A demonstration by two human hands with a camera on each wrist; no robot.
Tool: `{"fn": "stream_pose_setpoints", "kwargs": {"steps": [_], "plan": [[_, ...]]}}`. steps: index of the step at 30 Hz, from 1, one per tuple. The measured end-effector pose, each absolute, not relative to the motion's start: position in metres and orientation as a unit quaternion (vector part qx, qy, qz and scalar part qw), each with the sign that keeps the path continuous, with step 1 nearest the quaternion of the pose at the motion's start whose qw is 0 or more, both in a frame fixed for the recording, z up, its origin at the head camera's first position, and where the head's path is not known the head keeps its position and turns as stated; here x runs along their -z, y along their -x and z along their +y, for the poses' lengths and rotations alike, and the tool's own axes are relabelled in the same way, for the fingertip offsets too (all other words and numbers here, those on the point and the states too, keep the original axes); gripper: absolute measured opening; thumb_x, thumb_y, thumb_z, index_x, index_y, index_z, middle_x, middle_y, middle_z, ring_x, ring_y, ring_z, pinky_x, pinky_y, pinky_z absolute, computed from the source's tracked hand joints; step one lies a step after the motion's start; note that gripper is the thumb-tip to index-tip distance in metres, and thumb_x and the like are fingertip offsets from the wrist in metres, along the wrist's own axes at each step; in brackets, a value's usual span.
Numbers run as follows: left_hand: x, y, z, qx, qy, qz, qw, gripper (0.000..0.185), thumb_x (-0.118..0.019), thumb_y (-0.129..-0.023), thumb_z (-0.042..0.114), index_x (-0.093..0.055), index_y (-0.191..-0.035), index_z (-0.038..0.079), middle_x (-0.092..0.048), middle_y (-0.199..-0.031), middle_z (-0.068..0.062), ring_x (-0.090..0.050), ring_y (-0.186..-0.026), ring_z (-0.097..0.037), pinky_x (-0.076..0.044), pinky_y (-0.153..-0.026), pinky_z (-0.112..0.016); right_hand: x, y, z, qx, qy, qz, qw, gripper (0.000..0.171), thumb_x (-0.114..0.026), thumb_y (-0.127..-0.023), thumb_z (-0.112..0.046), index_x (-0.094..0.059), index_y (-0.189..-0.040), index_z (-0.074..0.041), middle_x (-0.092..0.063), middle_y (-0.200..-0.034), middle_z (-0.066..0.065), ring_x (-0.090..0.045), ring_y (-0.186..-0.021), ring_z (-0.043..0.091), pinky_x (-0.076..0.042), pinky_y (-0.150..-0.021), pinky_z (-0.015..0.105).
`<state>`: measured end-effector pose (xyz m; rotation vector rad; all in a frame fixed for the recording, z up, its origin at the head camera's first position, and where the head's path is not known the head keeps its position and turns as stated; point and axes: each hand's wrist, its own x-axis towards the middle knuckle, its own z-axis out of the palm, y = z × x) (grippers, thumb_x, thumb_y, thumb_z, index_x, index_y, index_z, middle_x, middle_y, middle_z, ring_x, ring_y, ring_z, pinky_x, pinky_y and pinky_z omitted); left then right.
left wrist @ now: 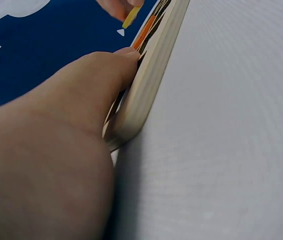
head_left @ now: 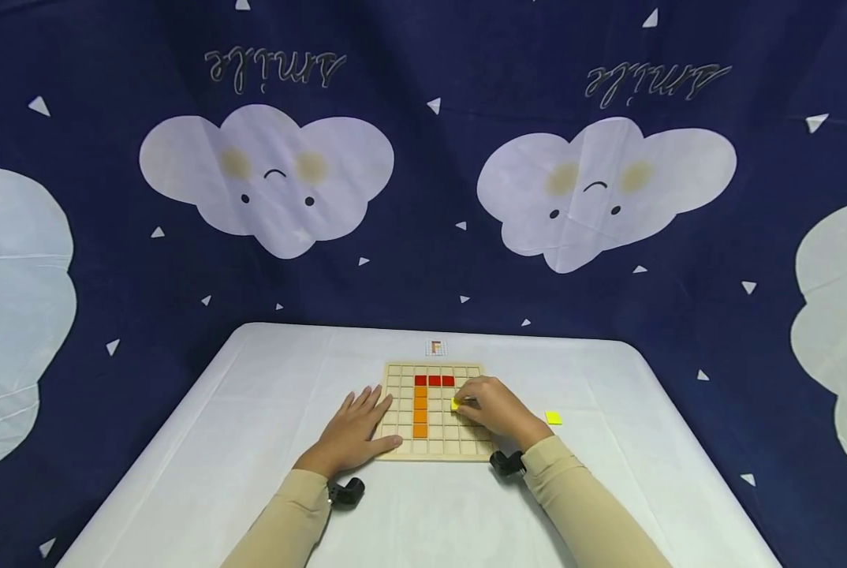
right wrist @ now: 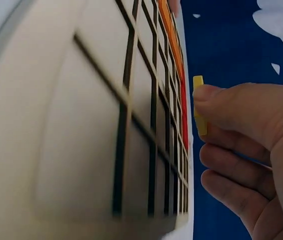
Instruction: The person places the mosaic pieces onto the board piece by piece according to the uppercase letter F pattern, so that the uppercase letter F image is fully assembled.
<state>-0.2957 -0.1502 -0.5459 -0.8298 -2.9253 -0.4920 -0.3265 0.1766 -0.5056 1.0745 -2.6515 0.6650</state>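
Note:
A wooden grid board (head_left: 439,448) lies on the white table. Three red square tiles (head_left: 434,381) form a row near its far side, and several orange tiles (head_left: 420,415) run down a column below the leftmost red one. My right hand (head_left: 500,412) pinches a yellow tile (right wrist: 198,81) between thumb and forefinger, held over the right half of the grid. In the right wrist view the tile is apart from the board surface. My left hand (head_left: 352,430) rests at the board's left edge with fingers extended, its thumb (left wrist: 124,62) lying over the near left corner.
Another yellow tile (head_left: 553,418) lies on the table (head_left: 608,457) to the right of the board. Beyond the board's far edge is a small card (head_left: 435,348) with a coloured grid pattern. A dark blue cloth (head_left: 423,197) with clouds hangs behind.

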Motion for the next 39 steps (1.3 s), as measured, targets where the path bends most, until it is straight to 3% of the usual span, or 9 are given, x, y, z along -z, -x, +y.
{"fn": "stream_pose_setpoints", "kwargs": {"steps": [8,22,31,39], "plan": [[0.546,0.297,-0.150,0.155,0.270,-0.950,0.033,0.092,-0.051,-0.099,0.071,-0.040,-0.163,0.005,-0.027,-0.169,-0.019,-0.020,-0.157,-0.038,-0.008,-0.126,-0.056,0.508,0.331,0.155,-0.211,-0.365,-0.903,0.087,0.015,-0.083,-0.093,-0.010,-0.082,-0.108,-0.009,-0.075,-0.105,0.000,-0.070,-0.099,0.017,-0.058,-0.090,0.033],[0.545,0.297,-0.152,0.152,0.272,-0.950,0.027,0.091,-0.052,-0.100,0.071,-0.040,-0.163,0.005,-0.026,-0.169,-0.019,-0.019,-0.157,-0.037,-0.008,-0.126,-0.056,0.510,0.338,0.128,-0.186,-0.351,-0.913,0.096,0.011,-0.084,-0.092,-0.009,-0.082,-0.102,-0.010,-0.076,-0.098,0.000,-0.069,-0.090,0.014,-0.059,-0.080,0.030],[0.544,0.300,-0.152,0.142,0.266,-0.953,0.021,0.093,-0.048,-0.099,0.074,-0.037,-0.165,0.008,-0.023,-0.171,-0.017,-0.016,-0.158,-0.035,-0.005,-0.126,-0.053,0.510,0.339,0.128,-0.200,-0.348,-0.912,0.090,0.012,-0.084,-0.092,-0.008,-0.082,-0.103,-0.008,-0.076,-0.100,0.000,-0.069,-0.091,0.015,-0.059,-0.081,0.030],[0.546,0.299,-0.151,0.140,0.261,-0.955,0.015,0.094,-0.048,-0.099,0.075,-0.035,-0.165,0.009,-0.021,-0.172,-0.015,-0.014,-0.158,-0.032,-0.003,-0.126,-0.051,0.510,0.336,0.132,-0.221,-0.318,-0.919,0.078,0.021,-0.084,-0.092,-0.012,-0.080,-0.112,-0.006,-0.076,-0.108,0.003,-0.071,-0.102,0.020,-0.058,-0.091,0.035]]}}
